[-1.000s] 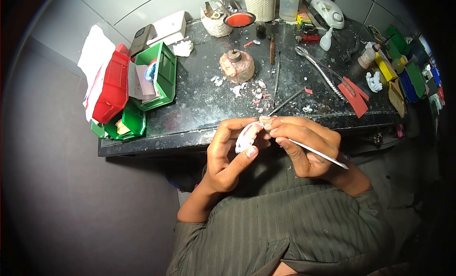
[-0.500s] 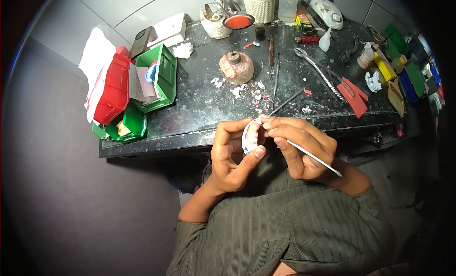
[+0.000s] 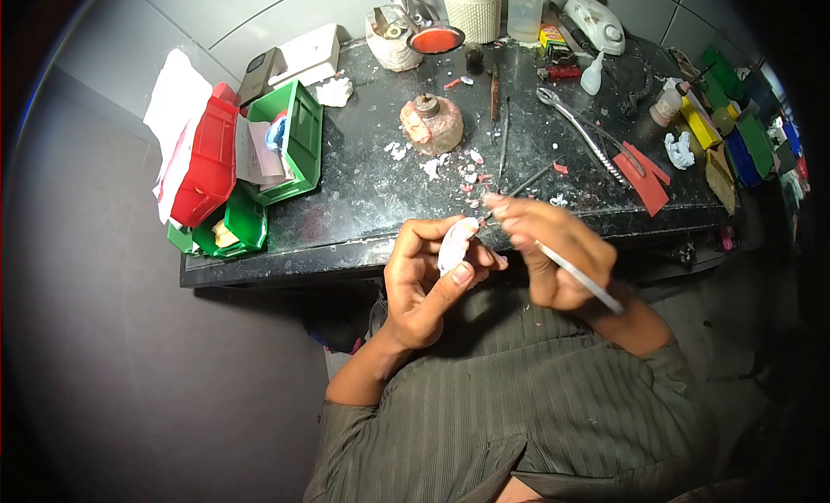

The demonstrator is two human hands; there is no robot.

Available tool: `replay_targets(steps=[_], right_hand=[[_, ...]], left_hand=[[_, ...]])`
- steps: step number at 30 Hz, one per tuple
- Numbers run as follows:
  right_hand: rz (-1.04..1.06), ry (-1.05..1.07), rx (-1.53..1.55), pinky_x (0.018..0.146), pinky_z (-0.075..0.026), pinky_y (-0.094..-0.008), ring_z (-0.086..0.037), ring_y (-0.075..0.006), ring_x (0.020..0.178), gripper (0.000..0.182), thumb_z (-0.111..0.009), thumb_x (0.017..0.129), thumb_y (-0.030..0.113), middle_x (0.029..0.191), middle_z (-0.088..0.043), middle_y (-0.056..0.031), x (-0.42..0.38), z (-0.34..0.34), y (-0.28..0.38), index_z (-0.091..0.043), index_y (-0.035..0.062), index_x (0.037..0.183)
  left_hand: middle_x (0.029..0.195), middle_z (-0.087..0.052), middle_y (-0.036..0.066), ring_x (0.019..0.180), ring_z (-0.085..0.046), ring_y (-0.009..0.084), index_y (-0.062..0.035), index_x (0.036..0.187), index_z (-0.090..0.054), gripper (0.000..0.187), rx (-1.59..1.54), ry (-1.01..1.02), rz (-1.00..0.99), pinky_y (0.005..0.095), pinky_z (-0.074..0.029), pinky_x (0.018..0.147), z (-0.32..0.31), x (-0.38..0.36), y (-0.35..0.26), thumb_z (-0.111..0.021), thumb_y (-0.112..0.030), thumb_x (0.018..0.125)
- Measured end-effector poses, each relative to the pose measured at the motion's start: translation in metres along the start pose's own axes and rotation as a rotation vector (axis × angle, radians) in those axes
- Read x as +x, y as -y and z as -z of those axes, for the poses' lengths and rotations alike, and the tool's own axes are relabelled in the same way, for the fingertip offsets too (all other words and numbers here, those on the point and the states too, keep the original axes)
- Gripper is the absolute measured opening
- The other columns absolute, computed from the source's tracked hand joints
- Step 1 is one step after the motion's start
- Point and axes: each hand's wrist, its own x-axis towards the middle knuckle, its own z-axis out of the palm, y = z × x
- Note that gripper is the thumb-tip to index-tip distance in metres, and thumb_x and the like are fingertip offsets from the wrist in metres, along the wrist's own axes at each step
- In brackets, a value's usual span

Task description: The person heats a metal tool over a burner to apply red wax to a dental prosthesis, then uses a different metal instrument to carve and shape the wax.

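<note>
Seemingly for steadiness, the left hand [image 3: 417,285] pinches a pale curved piece [image 3: 455,247] while the right hand [image 3: 560,254] grips a slim tool [image 3: 577,276], handle angled toward four o'clock.

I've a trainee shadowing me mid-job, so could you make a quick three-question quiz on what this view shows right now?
1. Multiple choice: what does the left hand hold?
A. pliers
B. pink-and-white piece
C. phone

2. True or false: the right hand is empty.

3. Short answer: what colour are the open bins beside the red bin?

Key:
1. B.
2. False; the right hand holds a tool.
3. Green.
</note>
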Motion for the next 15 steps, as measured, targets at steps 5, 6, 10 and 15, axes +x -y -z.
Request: replay_targets(steps=[5,6,10,15], right_hand=[[-0.110,0.021,0.165,0.083,-0.060,-0.0361,-0.073,-0.0300,0.095,0.009,-0.061,0.096,-0.002,0.100,-0.072,-0.0206,0.0074,0.0071,0.0034,-0.066,-0.0078,0.101],[-0.113,0.016,0.175,0.082,-0.060,-0.0356,-0.073,-0.0295,0.094,0.008,-0.062,0.096,-0.001,0.100,-0.072,-0.0202,0.0058,0.0047,0.0038,-0.067,-0.0068,0.100],[-0.110,0.038,0.210,0.079,-0.061,-0.0340,-0.073,-0.0286,0.093,0.009,-0.065,0.095,0.001,0.099,-0.072,-0.0194,0.0079,0.0015,0.0055,-0.067,-0.0070,0.099],[-0.072,0.051,0.209,0.079,-0.061,-0.0343,-0.073,-0.0288,0.092,0.010,-0.066,0.094,0.002,0.097,-0.073,-0.0189,0.0107,0.0014,0.0049,-0.068,-0.0069,0.097]], left_hand=[[0.114,-0.061,0.021,0.106,-0.063,0.0253,0.0078,0.134,-0.042,0.041,-0.011,0.012,0.041,0.0427,-0.053,0.097,0.0052,0.0001,-0.0044,-0.057,-0.004,0.098],[0.116,-0.061,0.021,0.107,-0.063,0.0259,0.0087,0.135,-0.042,0.042,-0.007,0.025,0.026,0.0432,-0.053,0.097,0.0062,0.0001,-0.0034,-0.057,-0.005,0.098],[0.120,-0.059,0.021,0.109,-0.062,0.0262,0.0102,0.135,-0.043,0.043,0.032,0.021,0.009,0.0430,-0.053,0.098,0.0025,0.0001,-0.0071,-0.056,-0.006,0.098],[0.121,-0.058,0.021,0.109,-0.062,0.0259,0.0106,0.135,-0.043,0.042,0.017,0.035,0.034,0.0423,-0.053,0.097,0.0048,-0.0005,-0.0084,-0.055,-0.009,0.099]])
